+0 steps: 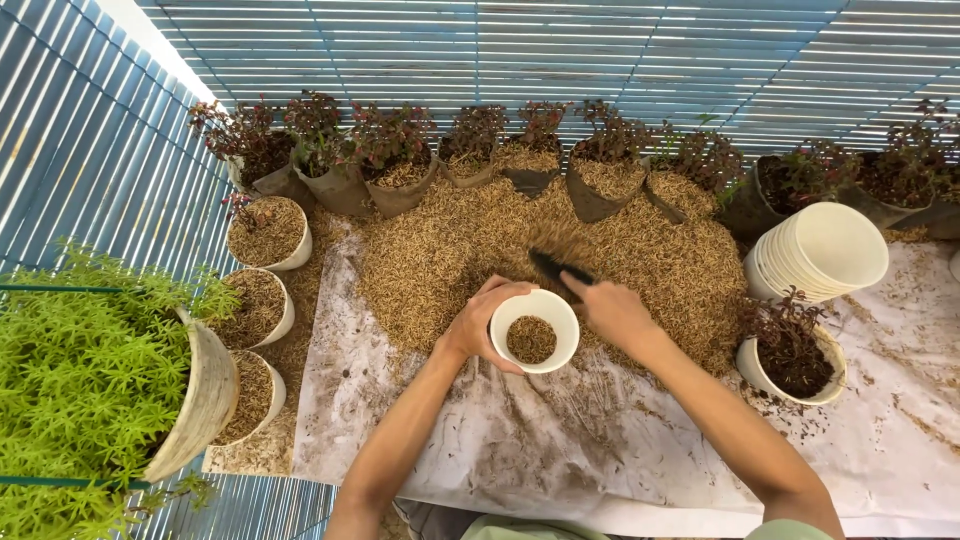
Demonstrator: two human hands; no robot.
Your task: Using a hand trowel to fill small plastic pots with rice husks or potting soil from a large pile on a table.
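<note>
A heap of husks (560,250) fills mid-frame. Below it, the left hand (475,325) wraps its fingers around a small white pot (535,330), partly filled. The right hand (612,310), just beside the pot, grips a dark scoop (555,268).

A pile of husks (560,250) lies at the middle of the sheet (620,450). Behind it runs a row of potted plants (480,145). Filled pots (262,300) stand along its left, a stack of pots (825,250) to its right, and one planted pot (790,355) nearer.
</note>
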